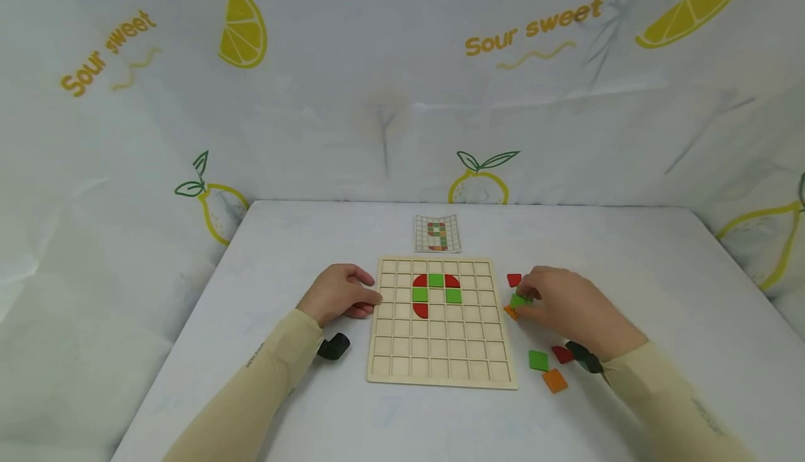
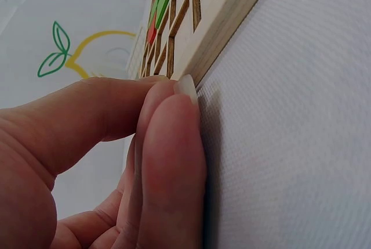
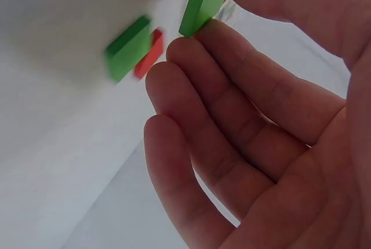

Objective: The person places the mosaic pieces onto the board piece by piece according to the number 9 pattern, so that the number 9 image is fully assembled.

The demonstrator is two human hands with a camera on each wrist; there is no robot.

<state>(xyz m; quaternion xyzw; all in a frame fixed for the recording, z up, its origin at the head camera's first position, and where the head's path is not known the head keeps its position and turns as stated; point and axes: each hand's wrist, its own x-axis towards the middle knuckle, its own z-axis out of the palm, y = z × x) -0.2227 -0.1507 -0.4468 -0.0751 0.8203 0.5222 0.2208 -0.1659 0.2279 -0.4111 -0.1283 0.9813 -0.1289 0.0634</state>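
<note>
- Right of centre in the head view, the right hand pinches a green tile between its thumb and fingertips; the right wrist view has that tile at the top, with the remaining fingers loosely bent below it.
- Left of centre, the left hand grips the edge of the wooden board; in the left wrist view the thumb tip lies at the rim and a fingertip meets the side.
- At mid-frame, the board lies flat on the white bench. Towards its top sit three red rounded tiles and three green squares: red, green, red along one row, a green square under each outer red, and a red below the left green.
- Just above the board, a small card shows a printed grid with a coloured figure.
- Beside the board's right edge, near the right fingertips, lie a red piece and an orange piece.
- Lower right of centre, a loose green square, a dark red piece and an orange square lie near one another.
- Across the upper half hangs a white cloth printed with lemons.
- Along the lower left and lower right, beige sleeves cover both forearms.
</note>
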